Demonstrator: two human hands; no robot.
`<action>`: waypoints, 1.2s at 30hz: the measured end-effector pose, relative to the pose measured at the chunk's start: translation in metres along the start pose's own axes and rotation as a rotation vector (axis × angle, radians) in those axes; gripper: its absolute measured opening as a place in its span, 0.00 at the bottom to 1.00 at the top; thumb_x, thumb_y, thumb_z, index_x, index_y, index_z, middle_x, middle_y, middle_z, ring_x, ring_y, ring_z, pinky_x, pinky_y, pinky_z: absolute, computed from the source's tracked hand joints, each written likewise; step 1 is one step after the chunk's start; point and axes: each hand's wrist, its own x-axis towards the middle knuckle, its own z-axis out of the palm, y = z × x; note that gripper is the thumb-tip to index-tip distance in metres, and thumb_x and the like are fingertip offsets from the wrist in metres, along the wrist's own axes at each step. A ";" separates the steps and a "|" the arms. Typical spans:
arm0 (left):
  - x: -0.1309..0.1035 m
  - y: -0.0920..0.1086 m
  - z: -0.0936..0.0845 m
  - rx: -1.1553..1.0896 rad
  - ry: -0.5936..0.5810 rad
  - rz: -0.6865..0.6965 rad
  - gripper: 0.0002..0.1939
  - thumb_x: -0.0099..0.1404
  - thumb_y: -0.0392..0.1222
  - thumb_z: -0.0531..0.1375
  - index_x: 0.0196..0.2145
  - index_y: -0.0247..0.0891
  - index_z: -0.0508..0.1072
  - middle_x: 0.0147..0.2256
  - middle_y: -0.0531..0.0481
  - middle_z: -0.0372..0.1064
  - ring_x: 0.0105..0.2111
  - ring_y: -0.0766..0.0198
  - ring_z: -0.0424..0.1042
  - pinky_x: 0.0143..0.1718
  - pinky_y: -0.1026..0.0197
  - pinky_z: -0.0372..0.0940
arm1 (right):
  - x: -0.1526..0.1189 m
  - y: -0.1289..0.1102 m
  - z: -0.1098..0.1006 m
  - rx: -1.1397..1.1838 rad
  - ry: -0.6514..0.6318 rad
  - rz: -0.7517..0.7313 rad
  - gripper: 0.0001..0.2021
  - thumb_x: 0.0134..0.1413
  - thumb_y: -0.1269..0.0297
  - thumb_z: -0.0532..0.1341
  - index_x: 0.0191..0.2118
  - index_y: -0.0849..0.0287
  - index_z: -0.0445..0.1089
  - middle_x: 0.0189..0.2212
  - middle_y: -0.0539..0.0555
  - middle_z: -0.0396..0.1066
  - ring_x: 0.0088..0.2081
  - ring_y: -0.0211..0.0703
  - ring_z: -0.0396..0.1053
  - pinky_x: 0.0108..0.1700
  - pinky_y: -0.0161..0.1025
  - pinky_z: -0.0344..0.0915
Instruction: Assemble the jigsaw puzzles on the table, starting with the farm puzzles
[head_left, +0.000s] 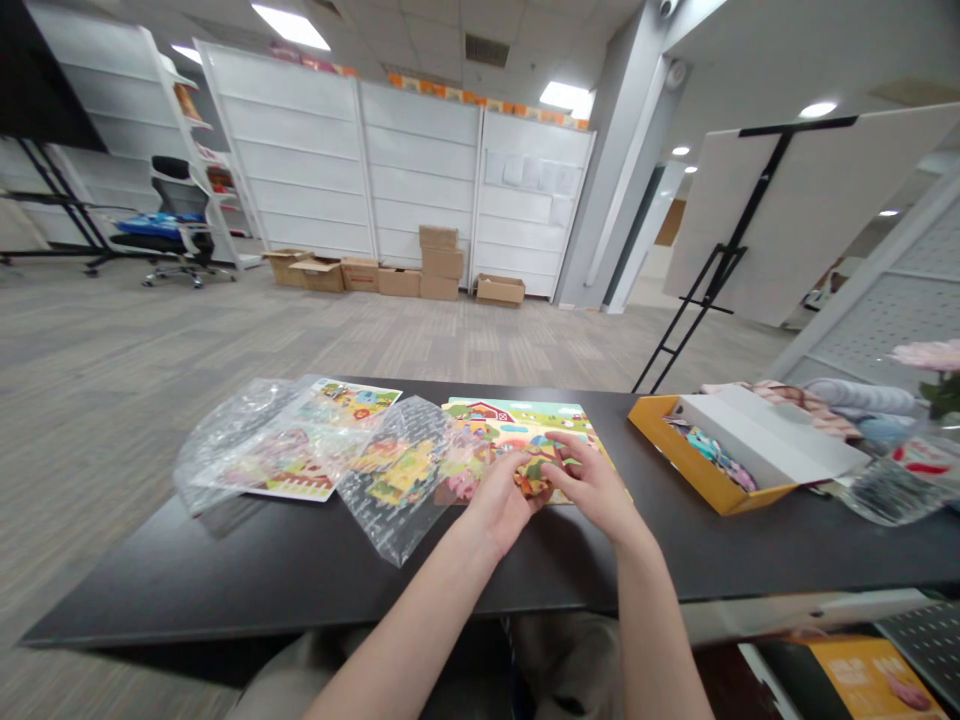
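Observation:
My left hand (501, 505) is closed around several small colourful puzzle pieces (531, 478), palm turned up. Over them reaches my right hand (598, 488), its fingers bent and apart, the tips at the edge of the pieces. Whether a fingertip grips one piece is hard to see. Beneath both hands lies a farm-scene puzzle board (559, 412) with a red barn. Left of it is a clear plastic bag (397, 535) with more puzzle pieces (409, 475) showing in it. Another printed farm sheet (311, 485) lies further left, partly under clear wrapping (217, 450).
At the right of the black table (300, 570) stands an open yellow box (720, 490) with a white flap and colourful contents. Beyond it are folded cloths (795, 400) and a clear plastic container (892, 490). Cardboard boxes (439, 265) line the far shelves.

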 end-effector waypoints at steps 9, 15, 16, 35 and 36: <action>-0.001 0.016 -0.004 -0.074 0.162 0.037 0.12 0.61 0.23 0.54 0.39 0.37 0.66 0.32 0.49 0.71 0.25 0.67 0.70 0.27 0.64 0.67 | 0.012 0.020 -0.017 -0.708 0.427 0.085 0.21 0.54 0.51 0.60 0.47 0.62 0.76 0.44 0.64 0.74 0.40 0.54 0.72 0.47 0.50 0.66; -0.006 0.023 -0.008 -0.065 0.202 0.047 0.10 0.62 0.25 0.55 0.38 0.36 0.67 0.31 0.51 0.70 0.24 0.68 0.69 0.25 0.65 0.66 | 0.007 0.043 -0.026 -1.056 0.291 0.239 0.24 0.54 0.47 0.62 0.47 0.63 0.75 0.49 0.71 0.71 0.51 0.66 0.69 0.50 0.53 0.63; -0.006 0.023 -0.009 -0.062 0.202 0.045 0.10 0.62 0.25 0.56 0.38 0.36 0.67 0.30 0.51 0.70 0.24 0.68 0.69 0.25 0.65 0.66 | 0.007 0.044 -0.026 -1.054 0.290 0.233 0.22 0.54 0.48 0.62 0.46 0.61 0.76 0.49 0.69 0.72 0.50 0.65 0.69 0.50 0.52 0.63; -0.012 0.026 -0.016 0.003 0.187 0.094 0.12 0.59 0.30 0.62 0.40 0.39 0.68 0.35 0.50 0.73 0.30 0.64 0.74 0.28 0.64 0.67 | 0.019 0.048 -0.041 -0.565 0.329 0.150 0.19 0.41 0.53 0.70 0.38 0.58 0.70 0.38 0.59 0.75 0.42 0.54 0.74 0.46 0.48 0.67; -0.012 0.025 -0.016 0.008 0.188 0.099 0.12 0.58 0.30 0.62 0.40 0.39 0.69 0.34 0.50 0.73 0.29 0.65 0.74 0.27 0.65 0.66 | 0.017 0.044 -0.039 -0.432 0.326 0.135 0.18 0.42 0.52 0.69 0.36 0.57 0.69 0.34 0.57 0.75 0.38 0.51 0.74 0.42 0.46 0.68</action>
